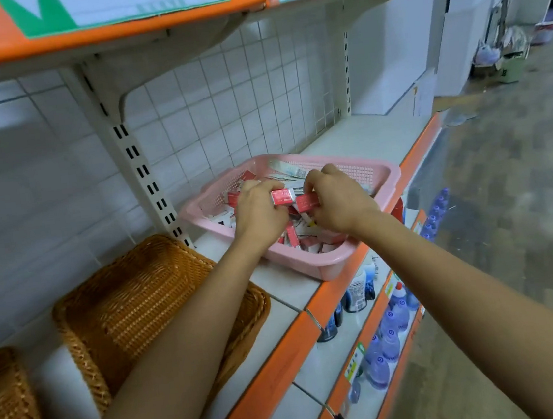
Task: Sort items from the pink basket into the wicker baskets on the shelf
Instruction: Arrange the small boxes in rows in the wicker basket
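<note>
Nearest, at lower left, one woven tan wicker basket (8, 412) and a second wicker basket (134, 301) are sitting open-topped on the white tiled shelf (280, 312), probably placed to take sorted goods. Beyond them the left hand (260, 211) is pinching a small red rectangular packet (282, 196) and the right hand (336, 202) is gripping another red packet (307, 202), seemingly picking by kind. Both are working over the pink perforated plastic basket (385, 176), which is lying farther along, heaped with packets.

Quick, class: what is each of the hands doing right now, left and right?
Left hand: closed, gripping a red packet over the pink basket.
Right hand: closed, gripping a second red packet.
</note>
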`<state>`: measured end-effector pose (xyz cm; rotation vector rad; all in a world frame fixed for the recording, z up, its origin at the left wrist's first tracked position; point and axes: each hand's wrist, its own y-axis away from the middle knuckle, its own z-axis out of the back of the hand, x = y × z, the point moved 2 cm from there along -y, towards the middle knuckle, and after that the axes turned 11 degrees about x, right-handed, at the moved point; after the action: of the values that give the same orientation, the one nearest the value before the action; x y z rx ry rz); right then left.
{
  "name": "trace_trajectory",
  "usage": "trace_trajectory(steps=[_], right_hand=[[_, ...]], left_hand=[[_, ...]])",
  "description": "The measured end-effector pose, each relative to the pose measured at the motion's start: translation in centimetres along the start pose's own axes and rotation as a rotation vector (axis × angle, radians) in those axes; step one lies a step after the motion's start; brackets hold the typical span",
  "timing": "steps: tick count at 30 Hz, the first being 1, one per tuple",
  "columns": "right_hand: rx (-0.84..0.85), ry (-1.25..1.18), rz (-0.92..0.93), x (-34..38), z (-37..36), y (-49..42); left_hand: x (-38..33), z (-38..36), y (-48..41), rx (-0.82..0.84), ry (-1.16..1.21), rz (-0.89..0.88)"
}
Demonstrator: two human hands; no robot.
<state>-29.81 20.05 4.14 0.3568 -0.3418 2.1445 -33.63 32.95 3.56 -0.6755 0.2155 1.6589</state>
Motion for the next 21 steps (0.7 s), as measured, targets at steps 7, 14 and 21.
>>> trace_trajectory(steps=[7, 14, 21], right_hand=[[-0.162, -0.187, 0.046, 1.8, 0.3, 3.6], [-0.222, -0.343, 0.118, 5.1, 0.0, 9.5], [-0.106, -0.426, 0.16, 10.1, -1.8, 14.7]], left_hand=[[-0.3, 1.7, 3.8, -0.051, 0.252, 0.05], [0.2, 4.4, 10.6, -0.117, 0.31, 0.091], [1.4, 7.3, 18.4, -0.132, 0.292, 0.12]])
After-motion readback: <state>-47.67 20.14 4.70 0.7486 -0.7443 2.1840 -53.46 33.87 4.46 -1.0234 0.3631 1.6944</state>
